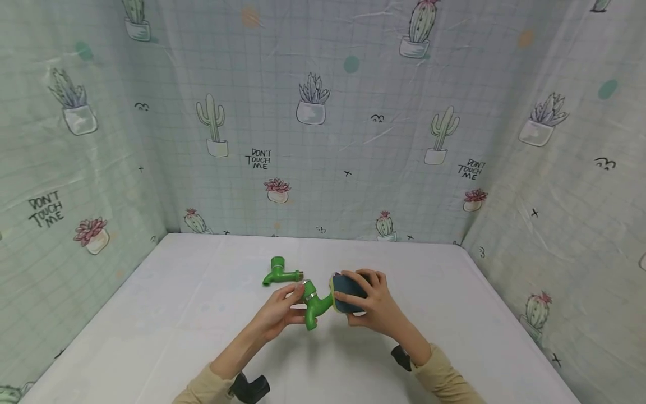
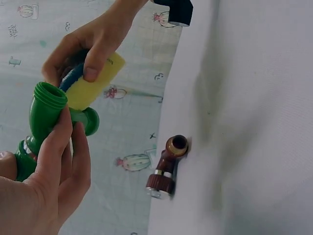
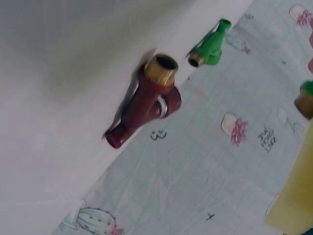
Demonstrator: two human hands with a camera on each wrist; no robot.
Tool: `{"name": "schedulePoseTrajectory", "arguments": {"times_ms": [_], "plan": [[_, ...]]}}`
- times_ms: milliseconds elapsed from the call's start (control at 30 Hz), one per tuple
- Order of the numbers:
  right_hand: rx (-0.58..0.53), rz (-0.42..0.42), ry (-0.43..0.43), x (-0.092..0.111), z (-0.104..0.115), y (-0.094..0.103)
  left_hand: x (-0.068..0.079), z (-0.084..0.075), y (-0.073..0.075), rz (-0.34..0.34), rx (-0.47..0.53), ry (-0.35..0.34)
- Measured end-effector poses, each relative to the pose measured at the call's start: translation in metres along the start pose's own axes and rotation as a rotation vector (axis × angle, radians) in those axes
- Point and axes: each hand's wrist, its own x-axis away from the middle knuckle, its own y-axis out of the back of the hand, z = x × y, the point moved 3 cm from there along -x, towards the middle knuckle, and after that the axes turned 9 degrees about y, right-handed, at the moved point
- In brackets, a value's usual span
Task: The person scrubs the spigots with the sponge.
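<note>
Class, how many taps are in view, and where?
3: a green tap in the left hand, another green tap and a red tap on the table; more may be hidden.

Even light in head view, soft shadows on the tabletop [image 1: 166, 303], 2 wrist views dimmer, softer
</note>
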Motion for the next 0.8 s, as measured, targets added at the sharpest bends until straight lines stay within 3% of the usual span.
{"name": "schedulePoseTrajectory", "arguments": {"times_ms": [167,300,433,633,700,800], "plan": [[-0.03,-0.056,-0.085,0.001,-0.005,0.008,-0.001,0.003,0.002,-0.051,0.011,0.007],[-0.097,-0.062,-0.085,-0.008,0.019,0.003,-0.003,0.006,-0.001,-0.111,0.058,0.015],[-0.073,-0.026,-0.088,-0.01,0.037,-0.009,-0.002,0.004,-0.007,-0.159,0.088,-0.001],[0.004,-0.059,-0.16,0.002,0.015,-0.007,0.005,0.0,-0.007,-0.147,0.081,-0.003],[-0.013,-0.086,-0.148,0.004,0.011,-0.003,0.006,0.0,-0.004,-0.147,0.081,0.008],[-0.053,-0.115,-0.037,0.001,0.019,0.001,0.005,0.001,-0.001,-0.15,0.082,0.016]]}}
